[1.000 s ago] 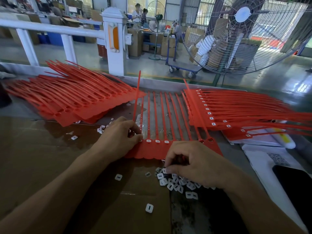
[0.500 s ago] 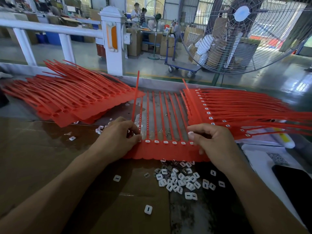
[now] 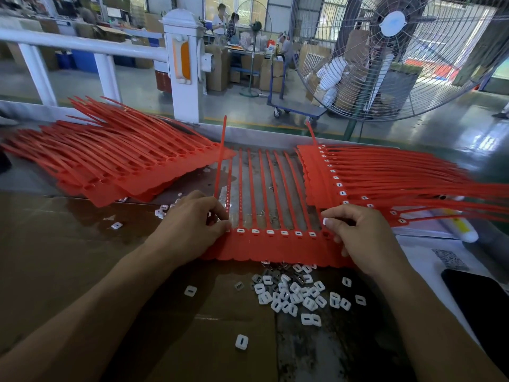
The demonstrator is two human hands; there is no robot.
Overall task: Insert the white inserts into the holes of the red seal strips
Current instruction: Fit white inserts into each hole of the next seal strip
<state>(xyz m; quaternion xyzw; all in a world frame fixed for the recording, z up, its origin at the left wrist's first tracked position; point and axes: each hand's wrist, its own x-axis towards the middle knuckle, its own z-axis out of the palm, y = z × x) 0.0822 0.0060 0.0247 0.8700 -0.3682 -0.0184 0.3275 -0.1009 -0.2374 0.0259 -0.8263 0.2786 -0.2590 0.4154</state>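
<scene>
A red seal strip sheet (image 3: 275, 248) lies flat in front of me, its tails pointing away. Several white inserts (image 3: 270, 232) sit in its row of holes. My left hand (image 3: 192, 219) grips the sheet's left end, fingers curled over the edge. My right hand (image 3: 355, 230) rests on the sheet's right end and pinches a white insert (image 3: 325, 221) between thumb and forefinger, just above the rightmost holes. A heap of loose white inserts (image 3: 294, 295) lies on the table below the sheet.
A stack of red strips with empty holes (image 3: 115, 166) lies at the left, a stack with white inserts fitted (image 3: 385, 186) at the right. A black phone (image 3: 479, 299) and papers (image 3: 429, 257) sit at the right. A big fan (image 3: 394, 51) stands behind the table.
My right hand left the loose heap, rose to the sheet's right end with an insert and has stayed there. More holes in the row show white inserts. My left hand has not moved.
</scene>
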